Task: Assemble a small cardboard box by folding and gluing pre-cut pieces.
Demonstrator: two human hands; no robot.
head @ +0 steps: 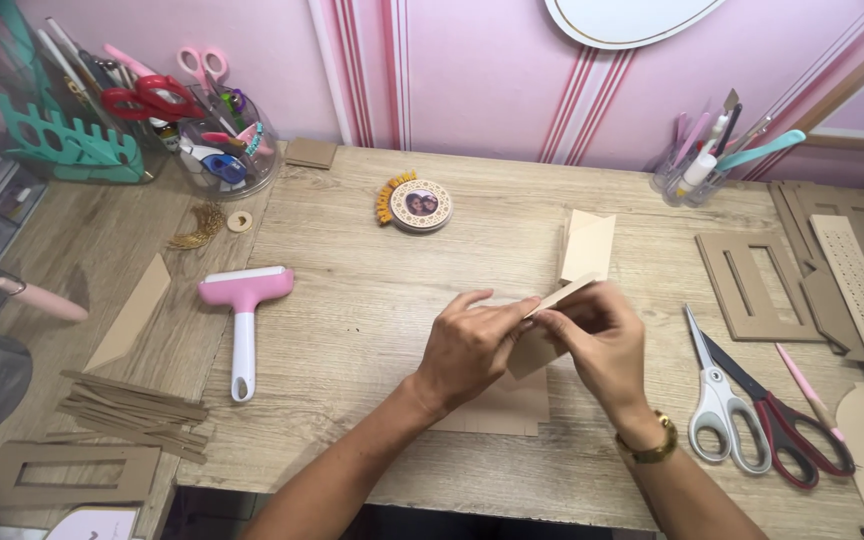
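Left to right along the bench (372, 300): pink roller (244, 300) toward the left edge, card sheet (500, 408) flat near the front edge. Above it, left hand (467, 345) and right hand (602, 340) met mid-bench, each grip pinching a card piece (550, 320). Scissors (722, 400) lay toward the right edge. Probably mid-fold or mid-join on the piece; steady, even pressure along its edge seemed called for.
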